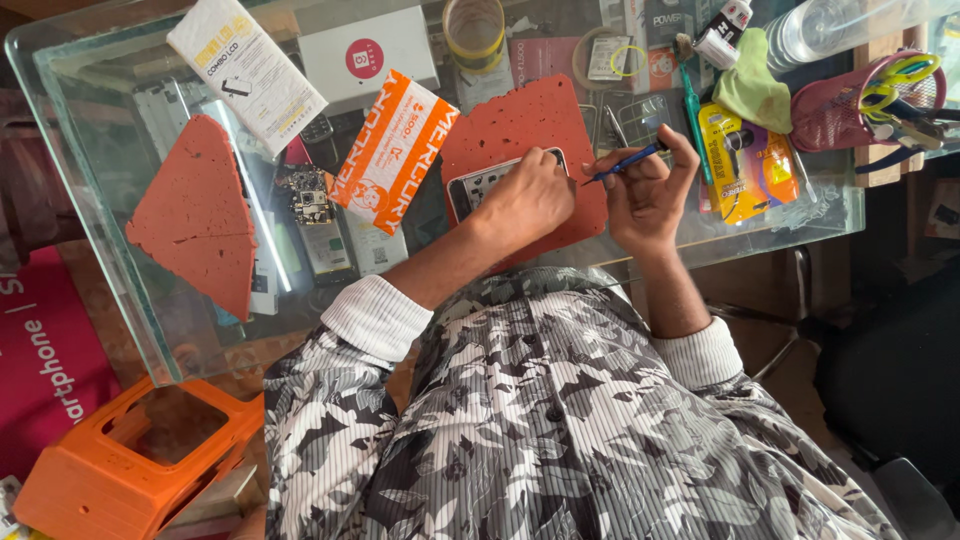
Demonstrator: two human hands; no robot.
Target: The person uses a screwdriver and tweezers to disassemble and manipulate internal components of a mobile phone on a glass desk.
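Note:
An opened phone [478, 186], its insides showing, lies on a red-brown pitted mat [525, 115] on the glass table [110, 250]. My left hand [527, 196] rests on the phone and holds it down, covering its right part. My right hand [650, 190] is just right of it, pinching a thin blue-handled tool [625, 162] whose dark tip points left toward the phone's edge. Both arms wear white cuffs and a grey patterned shirt.
A second red mat [195, 215] lies at the left, beside a bare phone board [315, 205]. Orange-and-white [395, 150] and white [245, 70] packets, a white box [370, 55] and a tape roll [475, 30] crowd the back. A pink mesh basket [850, 105], green cloth [750, 90] and yellow packet [745, 165] sit right. An orange stool [130, 460] stands below left.

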